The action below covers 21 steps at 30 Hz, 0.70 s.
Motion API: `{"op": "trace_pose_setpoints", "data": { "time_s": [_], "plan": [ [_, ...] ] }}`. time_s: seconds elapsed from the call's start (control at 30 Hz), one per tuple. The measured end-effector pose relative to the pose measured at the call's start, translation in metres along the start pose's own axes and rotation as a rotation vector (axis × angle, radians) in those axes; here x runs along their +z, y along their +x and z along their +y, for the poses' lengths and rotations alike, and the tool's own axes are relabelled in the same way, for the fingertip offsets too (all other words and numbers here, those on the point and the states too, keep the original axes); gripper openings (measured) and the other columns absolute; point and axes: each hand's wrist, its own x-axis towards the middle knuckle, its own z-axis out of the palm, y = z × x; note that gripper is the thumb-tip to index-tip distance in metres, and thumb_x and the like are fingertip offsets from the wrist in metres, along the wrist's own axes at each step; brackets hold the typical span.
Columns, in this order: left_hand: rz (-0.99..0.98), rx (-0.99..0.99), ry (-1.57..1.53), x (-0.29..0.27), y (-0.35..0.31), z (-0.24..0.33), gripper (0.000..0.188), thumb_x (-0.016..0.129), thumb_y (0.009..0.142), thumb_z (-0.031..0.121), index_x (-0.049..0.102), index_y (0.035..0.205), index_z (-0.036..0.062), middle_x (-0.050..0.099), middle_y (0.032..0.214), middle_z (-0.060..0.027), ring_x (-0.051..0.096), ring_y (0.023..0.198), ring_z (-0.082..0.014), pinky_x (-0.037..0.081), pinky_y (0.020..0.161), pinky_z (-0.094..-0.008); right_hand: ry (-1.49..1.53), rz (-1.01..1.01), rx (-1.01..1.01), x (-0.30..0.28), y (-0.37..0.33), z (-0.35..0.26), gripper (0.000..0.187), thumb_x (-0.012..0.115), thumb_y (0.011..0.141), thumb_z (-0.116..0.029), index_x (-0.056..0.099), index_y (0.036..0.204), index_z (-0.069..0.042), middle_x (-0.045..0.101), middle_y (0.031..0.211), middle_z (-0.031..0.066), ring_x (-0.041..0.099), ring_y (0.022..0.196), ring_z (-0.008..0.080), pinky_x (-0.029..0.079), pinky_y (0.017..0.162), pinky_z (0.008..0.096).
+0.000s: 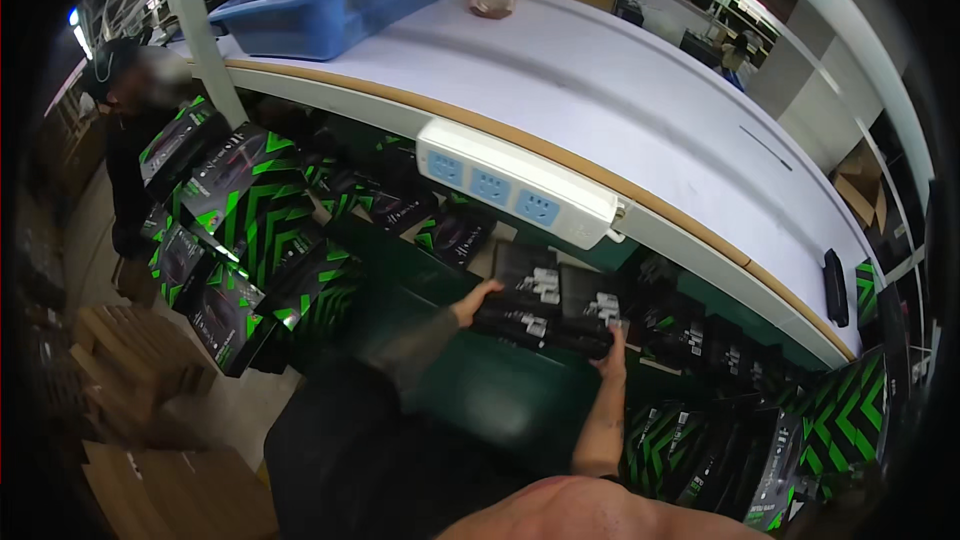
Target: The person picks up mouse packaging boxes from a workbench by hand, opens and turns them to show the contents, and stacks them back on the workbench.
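Below the bench edge, I have a block of small black boxes (pixel 513 263) with white labels between my two hands. They sit side by side and at least two high. My left hand (pixel 477 300) presses against the left side of the block, fingers partly hidden by the boxes. At the right side, my right hand (pixel 613 345) grips the near corner, its fingertips up on the box edge. Under the boxes lies a dark green surface (pixel 485 390). More black labelled boxes (pixel 680 333) stand in a row just right of my right hand.
Black-and-green printed boxes (pixel 255 185) are piled at the left, and more (pixel 845 410) at the right. A white power strip (pixel 515 185) is fixed along the white bench (pixel 640 90). A blue basket (pixel 345 15) stands on top. Brown cartons (pixel 165 490) lie lower left; a person (pixel 125 160) stands far left.
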Motion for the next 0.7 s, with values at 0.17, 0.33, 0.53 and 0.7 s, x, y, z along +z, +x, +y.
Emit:
{"op": "trace_pose_setpoints", "data": {
  "time_s": [0.17,0.33,0.53,0.7],
  "plan": [
    [0.045,0.224,0.076,-0.06,-0.15,-0.07,0.07,0.062,0.083,0.028,0.032,0.146,0.0163,0.054,0.125,-0.0066,0.056,0.11,-0.02,0.047,0.096,-0.0364,0.059,-0.192,-0.121,-0.006,-0.102,0.129,0.045,0.063,0.08,-0.034,0.057,0.118,-0.012,0.063,0.112,0.0077,0.06,0.105,0.0238,0.047,0.085,0.041],
    [0.242,0.189,0.425,-0.093,-0.259,-0.107,0.075,0.064,0.082,0.026,0.032,0.146,0.0047,0.051,0.135,-0.0114,0.049,0.122,-0.0226,0.039,0.102,-0.0332,-0.458,-0.065,-0.229,0.023,-0.199,0.202,0.045,0.07,0.081,-0.024,0.059,0.117,0.001,0.067,0.106,0.0103,0.063,0.097,0.0203,0.049,0.085,0.0333],
    [0.361,0.319,0.497,-0.108,-0.275,-0.124,0.087,0.076,0.074,0.025,0.033,0.142,-0.0068,0.051,0.133,-0.02,0.052,0.12,-0.0261,0.043,0.099,-0.0367,-0.723,-0.048,-0.356,0.05,-0.229,0.191,0.05,0.082,0.074,-0.024,0.061,0.111,0.003,0.07,0.103,0.0131,0.067,0.094,0.0219,0.052,0.084,0.034],
    [0.432,0.423,0.448,-0.087,-0.277,-0.11,0.088,0.08,0.07,0.025,0.034,0.137,-0.0091,0.05,0.133,-0.0232,0.055,0.116,-0.0305,0.043,0.099,-0.0387,-0.464,0.028,-0.186,0.048,-0.234,0.171,0.053,0.08,0.075,-0.024,0.059,0.116,0.002,0.064,0.114,0.0183,0.063,0.102,0.0243,0.05,0.085,0.0341]
  ]
}}
